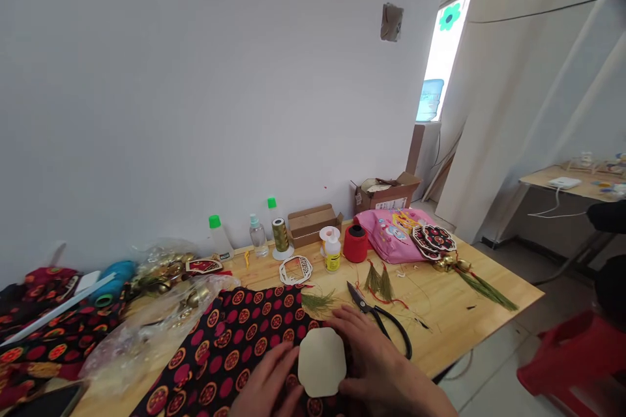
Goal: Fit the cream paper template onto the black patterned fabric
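A pale cream plate with scalloped corners (321, 362) lies on dark cloth patterned with red and orange circles (244, 332) at the table's near edge. My left hand (271, 381) rests on the cloth with its fingers apart, the fingertips close by the plate's left edge. On the other side, my right hand (374, 358) curves around the plate's right edge, thumb low and fingers beyond its upper corner. Black-handled scissors (376, 313) lie partly open just beyond my right hand. A cut-out wooden frame (295, 270) sits behind the cloth.
Green tassels (379, 281), a red thread spool (355, 244) and a yellow-labelled glue bottle (332, 255) stand or lie behind the scissors. A pink bag (391, 238) and finished ornaments (434, 242) are at the right. Plastic bags with gold bells (166, 270) lie left. Cardboard boxes line the wall.
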{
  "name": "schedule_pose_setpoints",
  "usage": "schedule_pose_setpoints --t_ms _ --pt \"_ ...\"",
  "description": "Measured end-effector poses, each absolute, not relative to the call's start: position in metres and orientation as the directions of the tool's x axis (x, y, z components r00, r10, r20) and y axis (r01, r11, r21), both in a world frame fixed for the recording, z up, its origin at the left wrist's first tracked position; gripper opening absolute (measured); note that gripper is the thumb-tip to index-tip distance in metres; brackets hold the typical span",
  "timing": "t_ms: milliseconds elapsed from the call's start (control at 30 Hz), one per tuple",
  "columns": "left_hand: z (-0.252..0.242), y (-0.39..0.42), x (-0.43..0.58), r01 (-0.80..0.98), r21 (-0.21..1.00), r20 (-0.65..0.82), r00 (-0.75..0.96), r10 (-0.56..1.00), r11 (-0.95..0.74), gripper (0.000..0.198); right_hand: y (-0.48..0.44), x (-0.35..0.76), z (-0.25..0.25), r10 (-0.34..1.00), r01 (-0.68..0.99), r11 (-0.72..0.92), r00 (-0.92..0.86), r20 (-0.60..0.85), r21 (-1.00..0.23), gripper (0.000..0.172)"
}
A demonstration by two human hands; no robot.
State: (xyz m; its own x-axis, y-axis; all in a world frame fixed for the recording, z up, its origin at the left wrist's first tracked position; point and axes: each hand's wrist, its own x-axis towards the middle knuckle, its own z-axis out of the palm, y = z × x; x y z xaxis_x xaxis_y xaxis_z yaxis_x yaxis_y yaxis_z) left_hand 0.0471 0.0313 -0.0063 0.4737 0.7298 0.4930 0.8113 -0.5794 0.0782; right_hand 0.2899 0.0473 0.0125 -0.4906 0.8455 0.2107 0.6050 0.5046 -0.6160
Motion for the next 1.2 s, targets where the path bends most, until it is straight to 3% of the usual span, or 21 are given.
schedule_pose_setpoints --t_ms 100,233,333,433,533,667,833,1033,1133,1200 --pt "-0.02 0.039 0.067 0.744 -0.125 0.45 0.633 0.631 -0.657 0.046 0.045 0.306 0.014 0.878 0.686 0.468 -0.434 0.202 -0.558 0.062" --pt "-0.047 0.047 0.063 0.728 -0.207 0.387 0.674 0.629 -0.653 0.067 0.041 0.324 0.004 0.887 0.761 0.462 -0.412 0.211 -0.455 0.055" --pt "-0.059 0.048 0.057 0.724 -0.232 0.364 0.684 0.632 -0.649 0.075 0.038 0.325 -0.007 0.855 0.773 0.509 -0.401 0.33 -0.378 0.05" --pt "-0.059 0.046 0.054 0.767 -0.154 0.32 0.635 0.703 -0.622 0.075 0.035 0.312 -0.008 0.82 0.771 0.536 -0.378 0.43 -0.345 0.042" --pt "-0.055 0.044 0.053 0.8 0.037 0.239 0.574 0.783 -0.598 0.083 0.035 0.291 0.002 0.852 0.741 0.518 -0.407 0.329 -0.427 0.036" --pt "-0.052 0.041 0.056 0.823 0.165 0.225 0.506 0.833 -0.544 0.096 0.041 0.267 0.008 0.832 0.675 0.545 -0.512 0.216 -0.498 0.067" --pt "-0.05 0.038 0.062 0.841 0.171 0.274 0.46 0.844 -0.514 0.092 0.049 0.267 0.0 0.851 0.655 0.514 -0.468 0.237 -0.554 0.064" --pt "-0.057 0.044 0.053 0.796 0.069 0.258 0.567 0.782 -0.601 0.093 0.049 0.298 0.011 0.96 0.69 0.266 -0.13 0.246 -0.673 0.052" --pt "-0.05 0.048 0.054 0.781 0.026 0.235 0.602 0.763 -0.625 0.097 0.04 0.302 0.013 0.939 0.675 0.345 -0.258 0.23 -0.653 0.056" --pt "-0.037 0.05 0.06 0.776 0.042 0.178 0.614 0.769 -0.63 0.105 0.032 0.296 0.011 0.916 0.667 0.366 -0.382 0.123 -0.649 0.041"
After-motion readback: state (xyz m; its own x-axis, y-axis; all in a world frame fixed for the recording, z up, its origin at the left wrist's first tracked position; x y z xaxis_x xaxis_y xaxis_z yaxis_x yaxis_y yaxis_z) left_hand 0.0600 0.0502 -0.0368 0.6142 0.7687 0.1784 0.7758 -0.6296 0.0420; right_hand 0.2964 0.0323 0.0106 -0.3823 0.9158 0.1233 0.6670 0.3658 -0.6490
